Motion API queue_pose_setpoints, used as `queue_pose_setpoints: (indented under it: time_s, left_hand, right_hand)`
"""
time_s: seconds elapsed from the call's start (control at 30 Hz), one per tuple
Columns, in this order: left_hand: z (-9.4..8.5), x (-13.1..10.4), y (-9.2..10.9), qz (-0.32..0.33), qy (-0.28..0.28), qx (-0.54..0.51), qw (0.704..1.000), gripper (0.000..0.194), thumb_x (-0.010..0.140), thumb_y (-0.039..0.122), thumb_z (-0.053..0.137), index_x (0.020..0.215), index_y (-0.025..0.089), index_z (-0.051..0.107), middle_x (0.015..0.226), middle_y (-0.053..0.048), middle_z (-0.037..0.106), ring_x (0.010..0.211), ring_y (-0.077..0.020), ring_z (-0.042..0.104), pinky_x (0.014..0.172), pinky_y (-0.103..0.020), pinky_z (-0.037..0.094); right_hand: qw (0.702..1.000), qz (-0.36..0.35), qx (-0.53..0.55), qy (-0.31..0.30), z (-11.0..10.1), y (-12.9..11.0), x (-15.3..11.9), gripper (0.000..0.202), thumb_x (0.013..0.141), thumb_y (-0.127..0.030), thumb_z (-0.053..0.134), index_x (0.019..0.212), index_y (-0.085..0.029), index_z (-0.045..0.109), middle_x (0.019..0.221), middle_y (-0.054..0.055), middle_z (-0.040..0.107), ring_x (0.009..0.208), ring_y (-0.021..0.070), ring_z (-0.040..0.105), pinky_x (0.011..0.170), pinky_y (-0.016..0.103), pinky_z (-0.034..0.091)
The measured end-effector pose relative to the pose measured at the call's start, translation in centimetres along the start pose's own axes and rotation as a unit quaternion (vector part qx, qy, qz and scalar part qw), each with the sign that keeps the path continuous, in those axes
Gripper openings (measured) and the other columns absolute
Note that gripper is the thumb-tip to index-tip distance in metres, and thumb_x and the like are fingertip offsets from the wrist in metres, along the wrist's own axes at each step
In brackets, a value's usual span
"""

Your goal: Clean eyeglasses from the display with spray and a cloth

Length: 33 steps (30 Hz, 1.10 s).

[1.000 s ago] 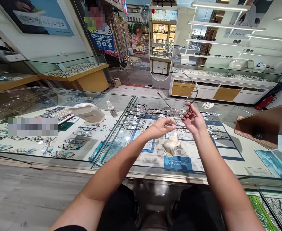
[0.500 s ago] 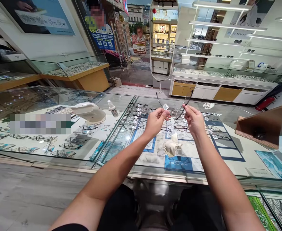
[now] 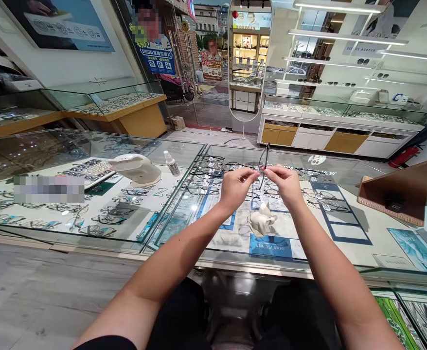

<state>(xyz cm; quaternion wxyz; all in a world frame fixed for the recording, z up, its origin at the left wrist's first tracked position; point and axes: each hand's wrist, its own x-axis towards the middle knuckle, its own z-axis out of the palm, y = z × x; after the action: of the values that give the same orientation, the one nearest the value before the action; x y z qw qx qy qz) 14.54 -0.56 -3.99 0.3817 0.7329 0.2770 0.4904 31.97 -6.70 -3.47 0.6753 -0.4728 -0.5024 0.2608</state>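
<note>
A dark pair of glasses [image 3: 266, 154] is up above the glass counter, turned so that it shows as narrow upright lines. My left hand [image 3: 237, 184] is closed in a pinch at its left side. My right hand [image 3: 283, 181] pinches it from the other side, fingertips nearly touching the left ones. A crumpled cream cloth [image 3: 261, 220] lies on the counter below my hands. Rows of eyeglass frames show through the glass under and around both hands.
On the left counter stand a beige device [image 3: 136, 170], a white spray bottle [image 3: 171, 163] and a keyboard [image 3: 93, 171]. A brown wooden stand [image 3: 392, 194] is at the right. An oval mirror [image 3: 248, 63] stands beyond the counter.
The glasses have turned from a spread, wide view to a narrow edge-on one. Both hands have come together, the right one moving left.
</note>
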Motion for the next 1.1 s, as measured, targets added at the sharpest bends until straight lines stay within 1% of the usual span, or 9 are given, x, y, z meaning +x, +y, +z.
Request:
queue_pose_setpoints:
  time_s: [0.23, 0.33, 0.43, 0.53, 0.57, 0.63, 0.83, 1.0, 1.1]
  left_hand:
    - [-0.3, 0.2, -0.5, 0.052, -0.043, 0.071, 0.995, 0.034, 0.1, 0.051, 0.067, 0.093, 0.022, 0.083, 0.089, -0.005, 0.081, 0.079, -0.0201, 0.068, 0.077, -0.033, 0.047]
    - [-0.6, 0.3, -0.3, 0.054, -0.048, 0.115, 0.991, 0.032, 0.104, 0.047, 0.062, 0.096, 0.023, 0.081, 0.091, -0.006, 0.08, 0.08, -0.0208, 0.067, 0.08, -0.034, 0.047]
    - [-1.0, 0.6, 0.3, 0.055, 0.028, 0.17, 0.984, 0.03, 0.105, 0.042, 0.058, 0.111, 0.021, 0.079, 0.107, -0.01, 0.079, 0.097, -0.0263, 0.068, 0.094, -0.038, 0.047]
    - [-1.4, 0.9, 0.6, 0.078, 0.131, 0.209, 0.966, 0.039, 0.103, 0.033, 0.059, 0.139, 0.021, 0.068, 0.148, -0.016, 0.066, 0.138, -0.0341, 0.057, 0.118, -0.047, 0.037]
    - [-1.5, 1.1, 0.6, 0.084, 0.143, 0.217, 0.962, 0.044, 0.102, 0.03, 0.058, 0.145, 0.022, 0.064, 0.156, -0.015, 0.061, 0.148, -0.0348, 0.05, 0.123, -0.049, 0.032]
    - [-1.6, 1.2, 0.5, 0.087, 0.141, 0.228, 0.959, 0.047, 0.101, 0.027, 0.057, 0.148, 0.024, 0.062, 0.159, -0.013, 0.06, 0.155, -0.0344, 0.044, 0.127, -0.052, 0.025]
    - [-1.4, 1.1, 0.5, 0.063, 0.117, 0.188, 0.973, 0.034, 0.103, 0.029, 0.057, 0.134, 0.024, 0.071, 0.136, -0.012, 0.076, 0.132, -0.0318, 0.064, 0.125, -0.052, 0.029]
    - [-1.0, 1.0, 0.3, 0.026, 0.038, 0.025, 0.999, 0.024, 0.102, 0.035, 0.064, 0.117, 0.022, 0.077, 0.119, -0.009, 0.082, 0.116, -0.0261, 0.074, 0.111, -0.043, 0.049]
    - [-0.7, 1.2, -0.2, -0.016, 0.022, -0.042, 0.999, 0.025, 0.096, 0.041, 0.073, 0.11, 0.021, 0.08, 0.117, -0.009, 0.083, 0.115, -0.0253, 0.075, 0.107, -0.04, 0.053]
  right_hand:
    - [0.998, -0.026, -0.055, -0.003, 0.2, -0.3, -0.1, 0.024, 0.081, -0.053, 0.09, 0.085, -0.03, 0.088, 0.074, 0.001, 0.063, 0.07, 0.017, 0.049, 0.07, 0.035, 0.042]
    - [0.994, -0.059, -0.094, 0.019, 0.2, -0.6, -0.3, 0.021, 0.084, -0.051, 0.087, 0.083, -0.03, 0.088, 0.07, 0.0, 0.057, 0.068, 0.0176, 0.046, 0.069, 0.036, 0.04]
    - [0.99, -0.08, -0.112, 0.031, 0.2, -1.0, -0.4, 0.019, 0.086, -0.048, 0.086, 0.082, -0.03, 0.087, 0.071, 0.0, 0.057, 0.07, 0.0185, 0.046, 0.071, 0.037, 0.04]
    - [0.987, -0.089, -0.131, 0.015, 0.3, -1.3, -0.5, 0.018, 0.086, -0.047, 0.085, 0.083, -0.03, 0.087, 0.075, 0.001, 0.06, 0.072, 0.0195, 0.049, 0.073, 0.038, 0.042]
    - [0.986, -0.091, -0.137, 0.008, 0.3, -1.4, -0.6, 0.017, 0.086, -0.047, 0.085, 0.084, -0.03, 0.087, 0.076, 0.002, 0.06, 0.073, 0.0198, 0.05, 0.074, 0.038, 0.042]
    - [0.985, -0.097, -0.145, -0.004, 0.4, -1.5, -0.6, 0.017, 0.087, -0.046, 0.084, 0.084, -0.03, 0.087, 0.076, 0.002, 0.06, 0.073, 0.0202, 0.051, 0.074, 0.039, 0.043]
    - [0.984, -0.101, -0.144, -0.004, 0.4, -1.5, -0.7, 0.021, 0.088, -0.051, 0.083, 0.087, -0.03, 0.087, 0.075, 0.002, 0.058, 0.073, 0.0206, 0.051, 0.074, 0.039, 0.043]
    - [0.985, -0.096, -0.143, 0.008, 0.4, -1.4, -0.6, 0.023, 0.088, -0.052, 0.083, 0.087, -0.03, 0.087, 0.075, 0.002, 0.059, 0.073, 0.0203, 0.051, 0.074, 0.038, 0.043]
    - [0.984, -0.101, -0.148, 0.007, 0.4, -1.3, -0.6, 0.02, 0.089, -0.049, 0.082, 0.086, -0.029, 0.087, 0.075, 0.001, 0.059, 0.073, 0.0201, 0.051, 0.075, 0.038, 0.042]
